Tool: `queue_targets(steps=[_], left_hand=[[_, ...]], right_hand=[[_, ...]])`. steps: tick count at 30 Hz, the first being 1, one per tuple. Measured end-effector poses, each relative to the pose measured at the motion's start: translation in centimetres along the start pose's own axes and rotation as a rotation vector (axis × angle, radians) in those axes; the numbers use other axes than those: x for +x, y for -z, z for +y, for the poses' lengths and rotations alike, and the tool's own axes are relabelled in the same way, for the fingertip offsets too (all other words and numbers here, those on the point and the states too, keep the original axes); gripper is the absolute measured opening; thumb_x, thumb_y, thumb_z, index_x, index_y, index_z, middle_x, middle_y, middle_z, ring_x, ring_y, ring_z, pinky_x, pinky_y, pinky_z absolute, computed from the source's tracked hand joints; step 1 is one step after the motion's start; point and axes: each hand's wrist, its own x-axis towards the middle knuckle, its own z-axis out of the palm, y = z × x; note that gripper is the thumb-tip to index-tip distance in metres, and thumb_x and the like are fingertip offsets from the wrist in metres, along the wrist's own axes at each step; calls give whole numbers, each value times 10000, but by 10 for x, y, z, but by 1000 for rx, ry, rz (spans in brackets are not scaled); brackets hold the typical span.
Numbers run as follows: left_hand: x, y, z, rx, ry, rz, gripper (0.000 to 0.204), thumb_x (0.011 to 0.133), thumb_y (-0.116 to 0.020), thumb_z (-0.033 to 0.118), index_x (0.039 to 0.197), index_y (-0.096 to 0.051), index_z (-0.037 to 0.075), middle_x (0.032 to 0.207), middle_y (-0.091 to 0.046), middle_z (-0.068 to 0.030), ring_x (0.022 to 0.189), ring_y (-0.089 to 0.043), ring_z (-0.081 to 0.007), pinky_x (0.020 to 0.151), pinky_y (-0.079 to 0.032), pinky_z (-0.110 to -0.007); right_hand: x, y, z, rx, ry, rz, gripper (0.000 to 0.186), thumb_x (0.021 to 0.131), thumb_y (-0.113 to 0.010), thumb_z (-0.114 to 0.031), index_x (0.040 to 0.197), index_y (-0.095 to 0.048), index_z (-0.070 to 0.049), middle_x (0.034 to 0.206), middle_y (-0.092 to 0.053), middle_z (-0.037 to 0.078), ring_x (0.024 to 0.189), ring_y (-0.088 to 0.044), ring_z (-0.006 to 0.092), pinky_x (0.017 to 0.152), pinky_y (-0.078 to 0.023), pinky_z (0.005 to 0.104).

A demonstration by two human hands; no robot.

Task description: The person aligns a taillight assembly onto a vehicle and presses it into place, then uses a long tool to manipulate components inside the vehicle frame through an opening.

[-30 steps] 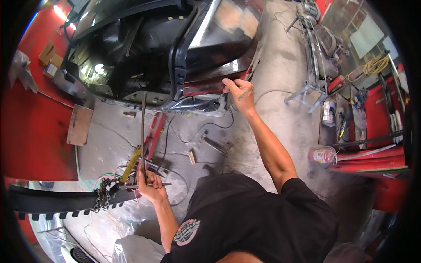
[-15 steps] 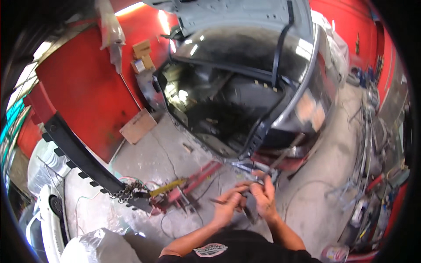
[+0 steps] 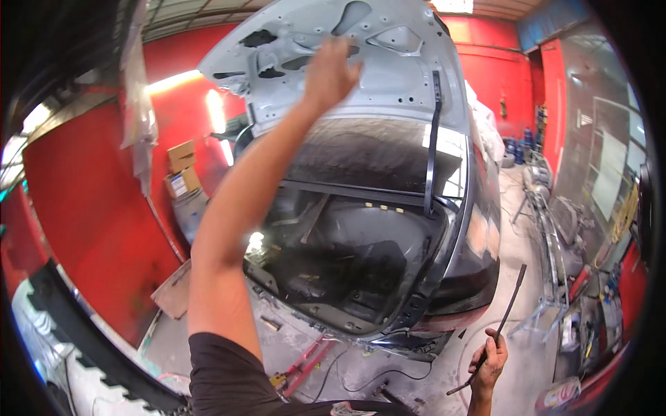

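Onlooker's notes, from near the car [image 3: 461, 283]: body glossy black, dull sanded-looking patches [image 3: 479, 232] on its flank. Raised lid [image 3: 416, 80] atop the car: pale grey metal, smooth, low sheen. Rear window [image 3: 378, 152] on the car: smooth, glossy, reflective. Rod [image 3: 512, 298] beside the car: dark metal, dull. Floor [image 3: 515, 239] around the car: matt concrete, scuffed. Left of the car: red wall [image 3: 83, 222], smooth paint, slight sheen; cardboard boxes [image 3: 182, 157], matt; hanging sheet [image 3: 141, 90], crinkled translucent plastic. Sleeve [image 3: 225, 364] before the car: matt black cloth.
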Motion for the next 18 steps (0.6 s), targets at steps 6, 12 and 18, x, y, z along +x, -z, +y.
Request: queue_targets(steps=[6, 12, 18], left_hand=[[182, -51, -111, 425, -119, 281, 705, 914, -622, 370, 1510, -419, 53, 1532, -431, -265, 1424, -359, -503, 1154, -367, -535], [198, -67, -90, 243, 275, -250, 829, 919, -593, 526, 1579, -333, 96, 1627, -316, -216, 1502, -271, -447, 1228, -216, -569], [211, -68, -126, 320, 79, -42, 775, 902, -601, 559, 1492, -458, 78, 1509, -486, -227, 1412, -423, -443, 1165, -333, -572]], right_hand=[[-62, 21, 63, -121, 83, 496, 326, 1038, -539, -282, 1208, -593, -9, 521, -462, -3, 350, -366, 81, 336, -258, 243], [-181, 95, 131, -140, -12, 1135, 295, 1035, -544, -319, 1173, -604, -66, 544, -450, 11, 344, -368, 107, 318, -274, 268], [-203, 70, 126, -256, -144, 1352, 360, 1018, -571, -372, 1127, -623, -32, 627, -458, -3, 461, -391, 97, 386, -301, 270]])
